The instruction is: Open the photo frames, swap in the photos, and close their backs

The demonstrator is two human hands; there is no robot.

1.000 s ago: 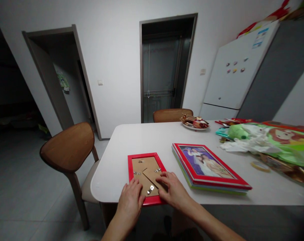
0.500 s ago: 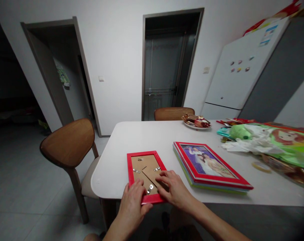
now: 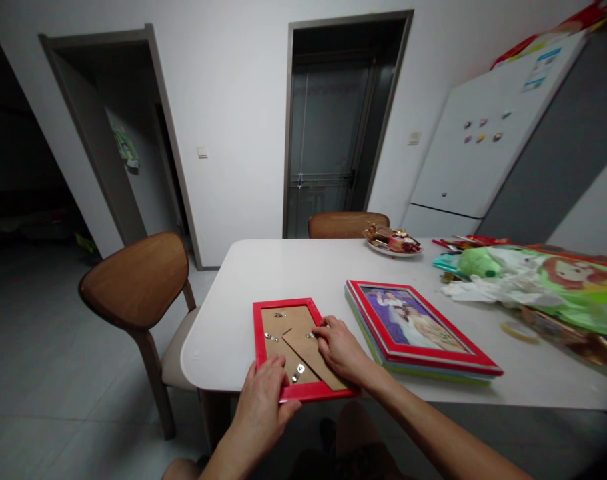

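Note:
A red picture frame lies face down at the table's near edge, its brown backing board showing. Small metal clips sit along the board's sides, and a slanting slit marks the stand leg. My left hand grips the frame's near-left corner, thumb at the front edge and fingers over the border. On the right side, my right hand has its fingertips bunched on the right metal clip, partly covering it. Right of the frame is a stack of picture frames, the top one red with a photo of people.
The white table carries a plate of reddish items at the back. Green bags and crumpled white paper lie at right, near a tape roll. Wooden chairs stand left and behind. A fridge is beyond.
My right hand has moved up and away from me along the frame's right side, from the lower right of the board to the right clip. My left hand keeps its hold.

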